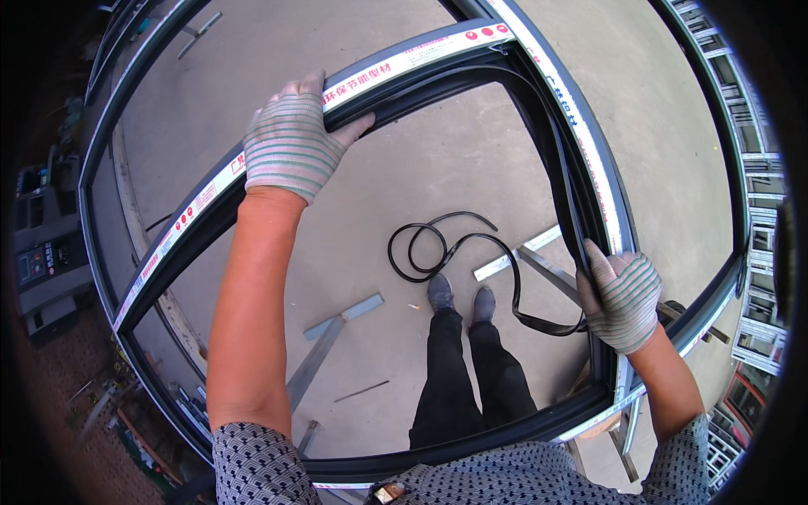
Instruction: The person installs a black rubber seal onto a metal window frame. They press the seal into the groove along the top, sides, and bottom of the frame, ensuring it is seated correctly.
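A black rubber strip [547, 326] runs along the inner edge of a large metal window frame [589, 160], following the far bar, rounding the far right corner and coming down the right-hand bar. Below the right hand [623, 295] the strip leaves the frame and trails in loose coils through the opening, near the person's shoes [440, 292]. The right hand, in a striped knit glove, curls over the right-hand bar with the strip passing under it; its fingertips are partly hidden, so I cannot tell whether they pinch the strip. The left hand [295, 143], gloved alike, clasps the far bar, thumb on the inner edge and fingers over the outer one.

The opening between the bars is wide, with open room between the hands and bare grey floor [438, 168] showing through. Metal supports [345, 318] stand low inside its left and right parts, and a thin rod [362, 391] lies on the floor. Ladder-like stacked frames [762, 210] line the right side; a dark machine [50, 261] stands at left.
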`<action>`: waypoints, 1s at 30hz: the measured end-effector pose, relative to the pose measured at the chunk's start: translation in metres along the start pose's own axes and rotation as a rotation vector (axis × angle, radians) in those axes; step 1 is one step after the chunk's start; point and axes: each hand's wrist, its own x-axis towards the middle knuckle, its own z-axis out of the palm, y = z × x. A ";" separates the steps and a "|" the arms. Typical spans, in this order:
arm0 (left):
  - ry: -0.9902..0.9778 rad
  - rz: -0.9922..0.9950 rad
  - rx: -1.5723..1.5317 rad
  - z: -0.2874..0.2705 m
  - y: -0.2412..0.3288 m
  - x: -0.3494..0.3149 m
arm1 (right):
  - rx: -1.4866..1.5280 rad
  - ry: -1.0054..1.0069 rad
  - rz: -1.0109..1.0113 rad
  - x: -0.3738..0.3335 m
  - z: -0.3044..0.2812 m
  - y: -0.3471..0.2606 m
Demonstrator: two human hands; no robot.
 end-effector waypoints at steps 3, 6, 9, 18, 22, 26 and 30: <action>0.093 0.095 0.024 0.000 0.015 0.005 | 0.005 0.017 -0.020 -0.001 0.003 0.002; 0.075 0.102 0.030 0.000 0.022 0.011 | 0.005 0.005 -0.017 0.000 0.002 0.002; 0.061 0.078 0.014 0.005 0.023 0.013 | 0.018 -0.009 -0.006 0.000 0.002 0.001; 0.026 0.030 0.026 0.003 0.029 0.016 | 0.056 0.002 -0.022 0.001 0.003 0.003; 0.050 0.117 0.011 -0.001 0.049 0.025 | 0.081 0.013 -0.027 0.001 0.002 0.004; 0.001 0.094 0.016 -0.002 0.056 0.030 | 0.091 -0.036 -0.008 0.000 0.004 0.004; 0.001 0.074 0.027 -0.002 0.060 0.032 | 0.102 -0.032 -0.019 0.003 0.002 0.007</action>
